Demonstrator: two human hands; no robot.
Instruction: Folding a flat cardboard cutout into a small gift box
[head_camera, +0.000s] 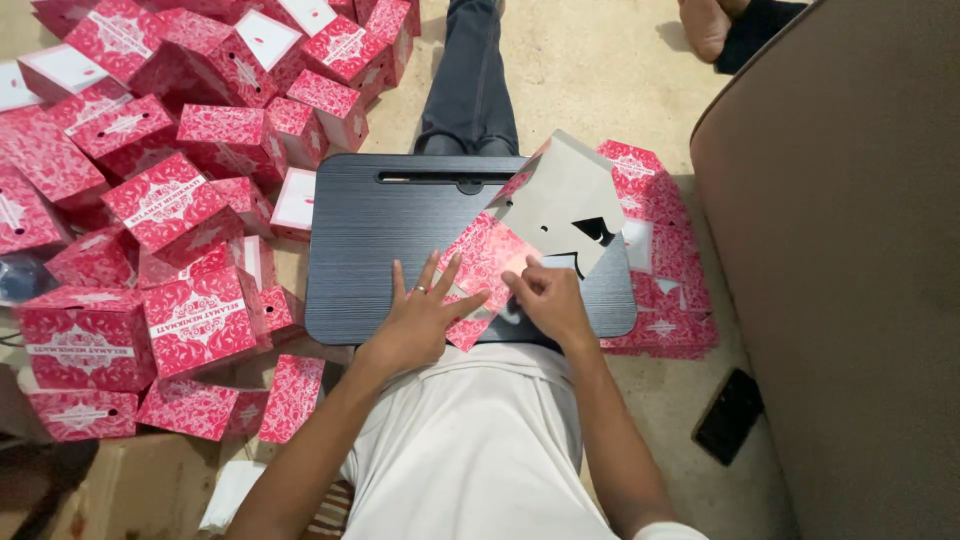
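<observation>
A flat, unfolded red patterned carton (545, 225) with a grey inner side lies on a black lap tray (370, 240) across my lap. My left hand (425, 315), fingers spread and a ring on one finger, presses flat on the carton's red near corner. My right hand (548, 300) pinches a flap of the same carton at its near edge, fingers curled. The carton's far grey panel is tilted up off the tray.
A heap of folded red boxes (170, 200) covers the floor on the left. A stack of flat red cartons (665, 270) lies right of the tray. A dark phone (730, 415) lies on the floor beside a brown sofa (860, 250). Another person's foot (705, 25) shows at top.
</observation>
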